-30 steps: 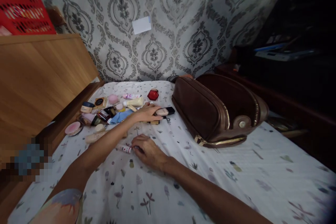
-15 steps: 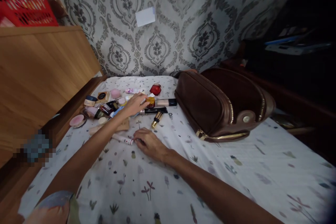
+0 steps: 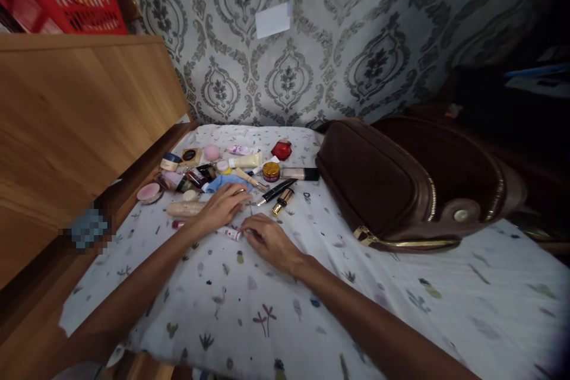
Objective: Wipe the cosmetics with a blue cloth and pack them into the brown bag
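Plainly, in the head view, both hands are low over the printed sheet (image 3: 249, 285), close together, with the white tube (image 3: 229, 233) lying between them. The left hand (image 3: 226, 204) is palm down with its fingers loosely bent, at the near edge of the cosmetics; whether it grips anything beneath cannot be told. Its forearm crosses over the beige tube (image 3: 180, 208). The right hand (image 3: 267, 240) has its fingers curled under, their tips at the end of the white tube; whether they touch or pinch it is hidden. It probably sits so low to steady itself on the soft cloth.

Just beyond the left hand is the blue cloth (image 3: 225, 182). Ahead of the right hand, the black tube (image 3: 278, 192), the gold-and-black lipstick (image 3: 283, 201) and the black-capped bottle (image 3: 297, 174) lie on their sides, likely because narrow shapes would topple on yielding fabric. The squat gold-lidded jar (image 3: 271, 171) stands upright there, its broad base presumably enough support. To the right of the right hand, the brown bag (image 3: 365, 184) gapes with its zip undone, the walls seemingly stiff enough to hold that shape.
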The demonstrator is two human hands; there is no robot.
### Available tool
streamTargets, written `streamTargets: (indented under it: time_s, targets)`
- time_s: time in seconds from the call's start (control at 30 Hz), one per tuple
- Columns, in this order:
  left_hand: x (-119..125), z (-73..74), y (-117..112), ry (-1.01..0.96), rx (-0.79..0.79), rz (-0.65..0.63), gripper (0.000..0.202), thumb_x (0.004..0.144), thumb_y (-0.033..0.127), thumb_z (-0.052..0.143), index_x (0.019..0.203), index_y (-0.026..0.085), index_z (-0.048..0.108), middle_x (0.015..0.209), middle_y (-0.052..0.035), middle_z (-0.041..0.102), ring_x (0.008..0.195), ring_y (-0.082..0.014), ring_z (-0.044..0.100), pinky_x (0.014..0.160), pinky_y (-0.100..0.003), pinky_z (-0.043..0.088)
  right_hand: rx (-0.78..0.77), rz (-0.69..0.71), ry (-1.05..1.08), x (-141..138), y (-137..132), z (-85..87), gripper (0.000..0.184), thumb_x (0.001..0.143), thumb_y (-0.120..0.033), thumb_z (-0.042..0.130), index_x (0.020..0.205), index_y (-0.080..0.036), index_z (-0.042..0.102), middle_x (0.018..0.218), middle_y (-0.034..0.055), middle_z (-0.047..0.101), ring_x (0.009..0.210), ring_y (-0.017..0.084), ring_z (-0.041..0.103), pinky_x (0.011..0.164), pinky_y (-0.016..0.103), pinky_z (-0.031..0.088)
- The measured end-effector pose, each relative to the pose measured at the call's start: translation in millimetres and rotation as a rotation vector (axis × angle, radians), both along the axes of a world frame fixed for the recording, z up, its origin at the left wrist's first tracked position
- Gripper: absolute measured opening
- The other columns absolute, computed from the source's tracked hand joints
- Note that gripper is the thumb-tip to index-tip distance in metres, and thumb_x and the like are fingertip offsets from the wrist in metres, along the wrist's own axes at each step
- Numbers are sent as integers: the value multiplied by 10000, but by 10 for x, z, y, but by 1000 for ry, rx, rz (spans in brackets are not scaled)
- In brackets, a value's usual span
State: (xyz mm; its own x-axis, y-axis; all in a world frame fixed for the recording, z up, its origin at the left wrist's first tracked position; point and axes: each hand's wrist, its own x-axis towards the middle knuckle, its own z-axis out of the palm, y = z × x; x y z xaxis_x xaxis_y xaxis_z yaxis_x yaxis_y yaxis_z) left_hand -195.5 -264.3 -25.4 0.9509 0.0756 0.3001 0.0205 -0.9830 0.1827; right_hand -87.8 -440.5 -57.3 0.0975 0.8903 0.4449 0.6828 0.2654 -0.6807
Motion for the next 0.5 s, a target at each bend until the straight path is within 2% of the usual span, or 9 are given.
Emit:
streamTargets:
  time_s: [0.1, 0.2, 0.3, 0.4, 0.5]
  targets:
    - [-59, 26, 3, -73, -123, 111, 356, 967, 195, 476, 1311, 192, 566, 1214, -106, 634, 1100, -226, 612, 982, -365, 510, -8, -9, -4, 6, -2, 9, 178, 892, -62, 541, 927, -170, 678, 912, 68, 715, 887, 204, 626, 852, 333, 498]
    - [-40, 59, 142, -52, -181, 312, 304, 979, 245, 466, 1250, 188, 591, 1176, -92, 677, 1044, -212, 650, 974, -344, 510, -17, -11, -6, 8, -6, 18, 191, 894, -69, 532, 930, -180, 683, 917, 69, 716, 900, 206, 633, 846, 331, 501]
    - [57, 61, 369, 4, -173, 450, 201, 898, 218, 559, 1064, 190, 668, 1124, -105, 710, 1058, -259, 658, 975, -382, 502, -31, -13, 4, 7, -13, 25, 201, 896, -85, 520, 941, -184, 689, 906, 70, 711, 877, 203, 631, 815, 329, 511]
    - [186, 54, 562, 47, -194, 515, 55, 749, 187, 693, 796, 208, 675, 899, -78, 737, 921, -282, 681, 869, -380, 529, -36, -13, 5, 7, -13, 23, 206, 898, -94, 513, 946, -187, 691, 898, 68, 707, 856, 199, 625, 802, 331, 516]
    - [263, 132, 672, -2, -227, 548, 92, 720, 144, 663, 668, 209, 622, 727, -47, 687, 821, -266, 670, 817, -369, 524, -33, -8, 0, 11, -9, 13, 211, 895, -96, 508, 947, -183, 693, 912, 74, 711, 859, 200, 625, 803, 335, 520]
